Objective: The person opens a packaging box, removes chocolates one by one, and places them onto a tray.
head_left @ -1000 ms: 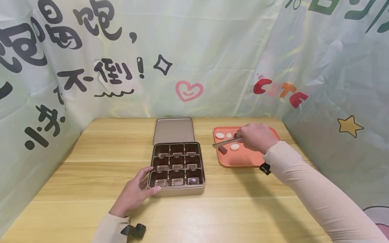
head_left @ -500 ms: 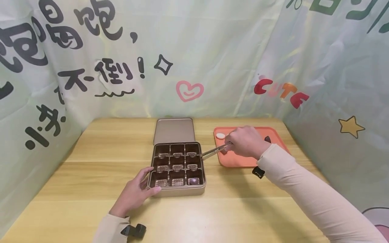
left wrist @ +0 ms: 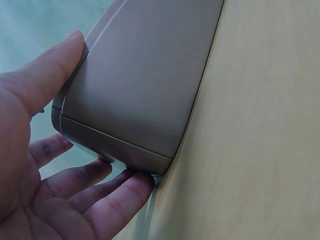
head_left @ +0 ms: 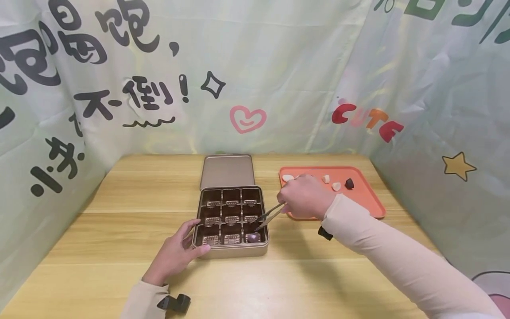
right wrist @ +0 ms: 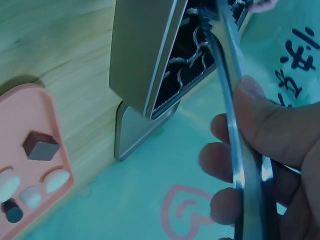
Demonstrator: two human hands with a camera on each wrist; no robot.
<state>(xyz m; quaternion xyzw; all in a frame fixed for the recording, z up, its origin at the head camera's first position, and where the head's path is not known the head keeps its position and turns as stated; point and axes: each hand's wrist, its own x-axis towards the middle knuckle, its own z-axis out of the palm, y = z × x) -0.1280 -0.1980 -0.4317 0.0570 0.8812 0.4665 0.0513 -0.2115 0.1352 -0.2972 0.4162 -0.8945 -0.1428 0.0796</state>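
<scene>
My left hand grips the near left corner of a brown tin box, thumb at the front rim and fingers along the side. Inside is a dark insert with nine square compartments arranged three by three. A shiny purple chocolate sits in the near right compartment. From the right, my right hand holds metal tongs between thumb and fingers. Their tips stand apart over the box's right column, just above the purple chocolate. In the right wrist view, fingers wrap the tongs.
The box's lid lies open behind it. An orange tray on the right bears white pieces and a dark chocolate; my right hand covers part of it. A brown block shows there in the right wrist view. Printed cloth surrounds the table.
My right hand has brought the tongs from over the tray leftward into the box's near right area, and their tips have spread apart. The left hand and the box have stayed in place.
</scene>
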